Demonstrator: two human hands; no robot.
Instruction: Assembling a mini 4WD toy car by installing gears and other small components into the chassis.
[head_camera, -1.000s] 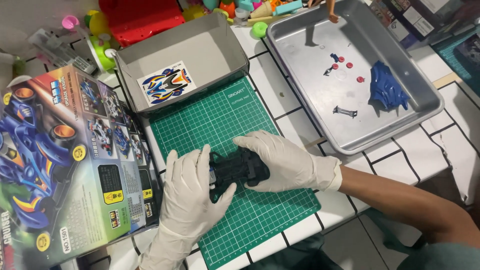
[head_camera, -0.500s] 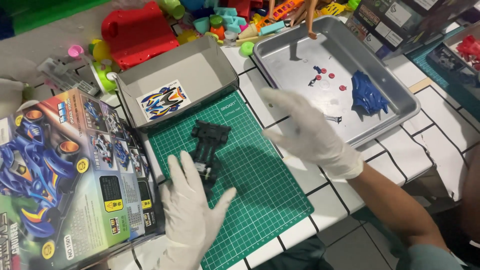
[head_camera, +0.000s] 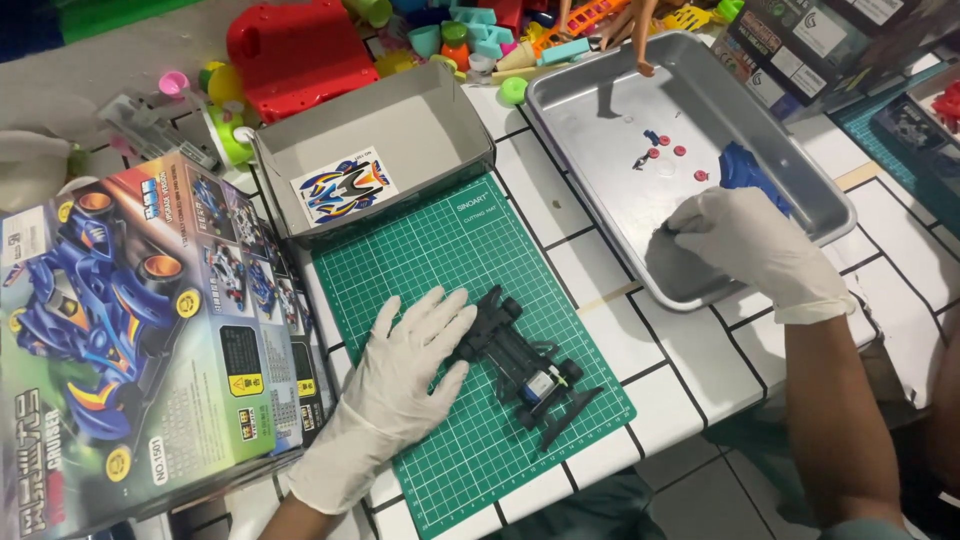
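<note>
The left hand (head_camera: 405, 375), in a white glove, lies flat on the green cutting mat (head_camera: 440, 260) with its fingers spread, its grip open, and the fingertips touch the black toy car chassis (head_camera: 520, 365) that lies at its 3 o'clock. The chassis rests tilted across the mat, one end toward 11 o'clock and the other toward 5 o'clock. The right hand (head_camera: 755, 250), also gloved, is inside the metal tray (head_camera: 600, 110) at the chassis's 2 o'clock; its fingers curl together at the tray floor, but I cannot tell whether the grip holds anything. Just past that hand, at 12 o'clock, a blue car body shell (head_camera: 745, 170) lies in the tray, with small red and blue parts (head_camera: 665, 150) at 11 o'clock. An open grey box (head_camera: 420, 130) with a sticker sheet (head_camera: 343, 187) sits at the mat's 12 o'clock, and the printed kit box (head_camera: 140, 340) lies on the tiled bench (head_camera: 600, 330) at 9 o'clock.
</note>
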